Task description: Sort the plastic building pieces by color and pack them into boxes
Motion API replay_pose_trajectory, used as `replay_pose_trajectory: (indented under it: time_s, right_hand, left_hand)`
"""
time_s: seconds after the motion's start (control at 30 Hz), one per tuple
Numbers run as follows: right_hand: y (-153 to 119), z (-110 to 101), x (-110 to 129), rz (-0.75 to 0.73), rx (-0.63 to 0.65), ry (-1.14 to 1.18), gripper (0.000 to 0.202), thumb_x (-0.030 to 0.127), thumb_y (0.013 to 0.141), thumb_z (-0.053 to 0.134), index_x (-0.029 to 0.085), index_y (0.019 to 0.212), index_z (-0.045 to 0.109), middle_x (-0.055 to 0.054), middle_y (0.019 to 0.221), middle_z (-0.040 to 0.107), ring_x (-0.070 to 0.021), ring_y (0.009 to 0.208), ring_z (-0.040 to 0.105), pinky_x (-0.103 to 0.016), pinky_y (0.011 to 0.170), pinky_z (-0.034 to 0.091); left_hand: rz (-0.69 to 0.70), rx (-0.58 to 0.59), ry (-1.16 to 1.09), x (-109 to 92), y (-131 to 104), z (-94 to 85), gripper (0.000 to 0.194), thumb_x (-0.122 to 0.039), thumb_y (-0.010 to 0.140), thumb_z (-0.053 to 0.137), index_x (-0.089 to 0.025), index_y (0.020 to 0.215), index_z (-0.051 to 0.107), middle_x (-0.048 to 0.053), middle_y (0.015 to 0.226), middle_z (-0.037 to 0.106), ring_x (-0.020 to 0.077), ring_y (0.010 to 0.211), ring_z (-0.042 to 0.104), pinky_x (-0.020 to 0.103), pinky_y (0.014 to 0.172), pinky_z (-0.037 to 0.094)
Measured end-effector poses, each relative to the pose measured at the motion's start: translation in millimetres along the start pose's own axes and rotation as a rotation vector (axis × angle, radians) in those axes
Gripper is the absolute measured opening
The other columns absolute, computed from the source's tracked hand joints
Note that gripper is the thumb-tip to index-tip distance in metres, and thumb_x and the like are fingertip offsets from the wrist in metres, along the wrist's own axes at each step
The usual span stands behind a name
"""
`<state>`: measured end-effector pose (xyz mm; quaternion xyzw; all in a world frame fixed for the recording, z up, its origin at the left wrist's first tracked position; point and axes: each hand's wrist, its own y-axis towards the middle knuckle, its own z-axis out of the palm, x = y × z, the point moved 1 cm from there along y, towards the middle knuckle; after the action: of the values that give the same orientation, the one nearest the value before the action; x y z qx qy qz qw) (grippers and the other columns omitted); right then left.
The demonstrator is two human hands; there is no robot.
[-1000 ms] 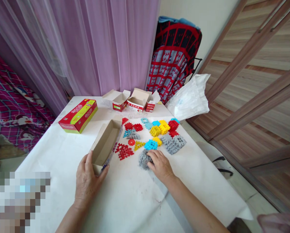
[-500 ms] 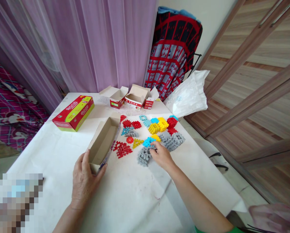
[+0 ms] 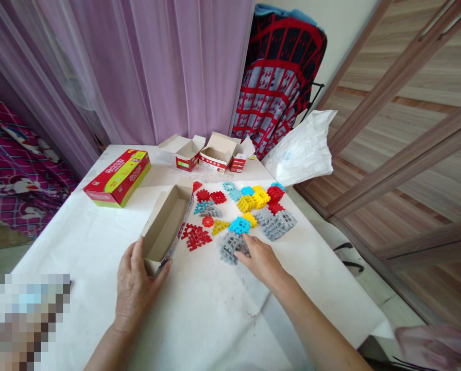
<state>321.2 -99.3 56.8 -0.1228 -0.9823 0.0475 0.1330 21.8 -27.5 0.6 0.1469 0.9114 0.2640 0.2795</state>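
Head view: right hand (image 3: 264,262), parted, has gray blocks (image 3: 228,251) just leftward; left hand (image 3: 134,283) clamped on a box (image 3: 166,226) (long side pointing away).

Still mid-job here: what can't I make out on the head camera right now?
In the head view:
Closed box: contents, hidden by its top and sides.
Open box: outer near end, partly covered by the left hand.
Right hand: its grip on the gray pieces; its own back hides some fingers.
White bag: contents, hidden by its sides.
Small boxes: fine print, too small.
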Motion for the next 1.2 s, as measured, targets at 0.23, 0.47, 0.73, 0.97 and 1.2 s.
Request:
replay_pose_trajectory:
  time_s: [0.23, 0.47, 0.73, 0.97, 1.2]
  right_hand:
    - [13, 2, -8, -0.048, -0.122, 0.304, 0.035, 0.031, 0.095, 0.042, 0.018, 0.124, 0.058, -0.006, 0.091, 0.072, -0.0203, 0.082, 0.067, -0.029, 0.073, 0.048]
    - [37, -9, 18, -0.127, -0.151, 0.017, 0.027, 0.027, 0.094, 0.048, 0.024, 0.116, 0.064, -0.006, 0.107, 0.068, -0.0181, 0.091, 0.064, -0.026, 0.078, 0.046]
    - [33, -12, 21, -0.329, -0.161, -0.218, 0.033, 0.032, 0.096, 0.048, 0.024, 0.122, 0.066, -0.011, 0.128, 0.062, -0.0265, 0.114, 0.056, -0.037, 0.095, 0.043]
    - [32, -10, 33, -0.446, 0.051, -0.295, 0.042, 0.034, 0.088, 0.061, 0.027, 0.13, 0.061, -0.011, 0.127, 0.064, -0.0296, 0.113, 0.057, -0.042, 0.093, 0.041]
    - [32, -11, 30, -0.397, 0.112, -0.218, 0.047, 0.029, 0.085, 0.061, 0.026, 0.132, 0.058, -0.009, 0.126, 0.064, -0.0253, 0.112, 0.057, -0.036, 0.093, 0.04]
  left_hand:
    - [0.009, -0.001, -0.004, 0, 1, 0.4, 0.088, -0.056, 0.083, 0.058, -0.015, 0.153, 0.022, 0.021, 0.137, 0.048, 0.0346, 0.126, 0.049, 0.051, 0.104, 0.044]
    - [0.046, -0.035, 0.021, -2, -1, 0.5, 0.086, -0.051, 0.084, 0.059, -0.015, 0.152, 0.022, 0.021, 0.134, 0.05, 0.0346, 0.123, 0.052, 0.051, 0.1, 0.047]
    - [0.069, -0.033, 0.031, -9, -2, -2.9, 0.077, -0.042, 0.085, 0.061, -0.019, 0.15, 0.027, 0.019, 0.134, 0.049, 0.0318, 0.123, 0.052, 0.049, 0.099, 0.048]
    - [0.022, -0.052, 0.009, -6, 1, -9.9, 0.073, -0.035, 0.083, 0.063, -0.022, 0.147, 0.031, 0.015, 0.132, 0.051, 0.0302, 0.122, 0.053, 0.048, 0.1, 0.048]
    - [-0.114, -0.08, -0.009, 26, 12, -30.7, 0.075, -0.03, 0.079, 0.061, -0.021, 0.148, 0.033, 0.013, 0.13, 0.048, 0.0283, 0.125, 0.05, 0.047, 0.106, 0.045]
